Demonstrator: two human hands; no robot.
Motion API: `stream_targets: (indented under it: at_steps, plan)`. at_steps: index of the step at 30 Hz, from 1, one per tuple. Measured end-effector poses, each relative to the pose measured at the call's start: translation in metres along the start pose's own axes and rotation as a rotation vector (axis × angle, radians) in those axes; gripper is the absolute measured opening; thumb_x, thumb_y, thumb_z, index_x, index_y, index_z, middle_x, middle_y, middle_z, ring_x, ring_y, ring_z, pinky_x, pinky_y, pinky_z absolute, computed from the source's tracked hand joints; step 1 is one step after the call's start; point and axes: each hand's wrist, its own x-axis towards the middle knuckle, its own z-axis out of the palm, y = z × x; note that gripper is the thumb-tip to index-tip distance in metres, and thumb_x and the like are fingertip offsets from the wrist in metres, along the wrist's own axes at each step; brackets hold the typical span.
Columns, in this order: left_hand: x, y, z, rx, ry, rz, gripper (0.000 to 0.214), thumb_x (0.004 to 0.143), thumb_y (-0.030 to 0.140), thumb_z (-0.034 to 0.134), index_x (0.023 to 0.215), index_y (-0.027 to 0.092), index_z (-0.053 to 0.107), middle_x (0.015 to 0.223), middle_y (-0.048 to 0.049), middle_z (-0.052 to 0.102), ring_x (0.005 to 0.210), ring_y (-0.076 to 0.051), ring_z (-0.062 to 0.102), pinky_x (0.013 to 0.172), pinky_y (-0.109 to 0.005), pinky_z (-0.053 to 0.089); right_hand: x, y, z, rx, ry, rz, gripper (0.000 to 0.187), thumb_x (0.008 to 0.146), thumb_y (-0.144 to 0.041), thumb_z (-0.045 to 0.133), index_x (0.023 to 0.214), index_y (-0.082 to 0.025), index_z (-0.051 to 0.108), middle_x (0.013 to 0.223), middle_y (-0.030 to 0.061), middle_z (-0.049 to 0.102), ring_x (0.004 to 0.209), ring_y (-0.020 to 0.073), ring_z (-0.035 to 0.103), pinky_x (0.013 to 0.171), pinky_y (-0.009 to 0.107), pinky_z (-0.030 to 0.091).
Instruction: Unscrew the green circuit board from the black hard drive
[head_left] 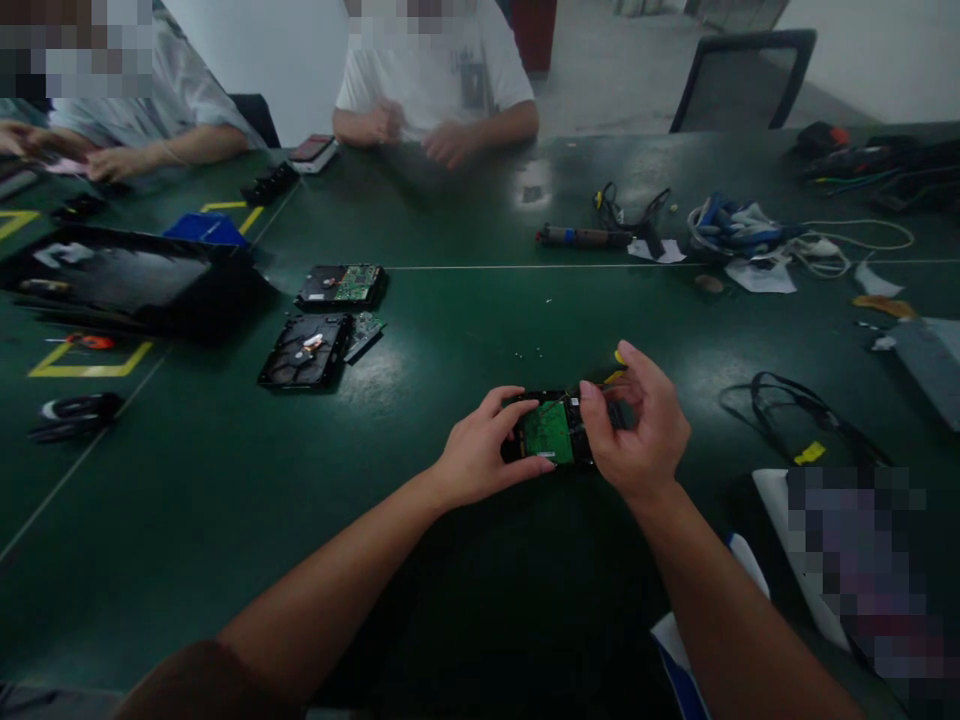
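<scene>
In front of me a hard drive lies on the green table with its green circuit board facing up. My left hand grips its left end, thumb along the near edge and fingers over the far edge. Over the drive's right part is my right hand, its thumb and fingers closed on a small screwdriver with a yellow handle. The screwdriver's thin shaft slants left toward the board; whether its tip touches a screw I cannot tell. Several tiny screws lie beyond the drive.
Left of centre lie another hard drive, an opened drive and a loose circuit board. A black case stands farther left. Cables and a pixelated item are at right. Two people sit across the table.
</scene>
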Motion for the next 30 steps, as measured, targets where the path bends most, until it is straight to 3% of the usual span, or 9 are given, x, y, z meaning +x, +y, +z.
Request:
stream_targets:
  at_steps: [4, 9, 30]
  plan:
    - [-0.0002, -0.0011, 0.0009, -0.021, 0.016, 0.005, 0.078, 0.081, 0.064, 0.075, 0.146, 0.029, 0.049, 0.155, -0.0117, 0.042, 0.086, -0.018, 0.067, 0.085, -0.045, 0.061, -0.0008, -0.003, 0.0012, 0.173, -0.06, 0.065, 0.067, 0.089, -0.019, 0.069, 0.149, -0.028, 0.042, 0.135, 0.0114, 0.063, 0.103, 0.0256, 0.074, 0.076, 0.04, 0.069]
    - [0.0003, -0.0005, -0.0003, -0.014, 0.017, -0.004, 0.078, 0.081, 0.065, 0.074, 0.145, 0.029, 0.049, 0.155, -0.0128, 0.042, 0.088, -0.02, 0.068, 0.084, -0.046, 0.062, 0.0001, -0.0085, 0.0037, 0.255, -0.082, 0.072, 0.065, 0.091, -0.017, 0.066, 0.15, -0.029, 0.039, 0.134, 0.0116, 0.064, 0.098, 0.0247, 0.076, 0.081, 0.045, 0.069]
    - [-0.0017, 0.0015, 0.002, 0.0, 0.044, 0.019, 0.075, 0.081, 0.062, 0.075, 0.144, 0.029, 0.051, 0.151, -0.0119, 0.046, 0.084, -0.018, 0.067, 0.084, -0.045, 0.06, -0.0066, -0.0013, 0.0053, 0.173, -0.048, 0.006, 0.068, 0.091, -0.02, 0.067, 0.152, -0.029, 0.039, 0.138, 0.0124, 0.058, 0.099, 0.0247, 0.074, 0.07, 0.038, 0.069]
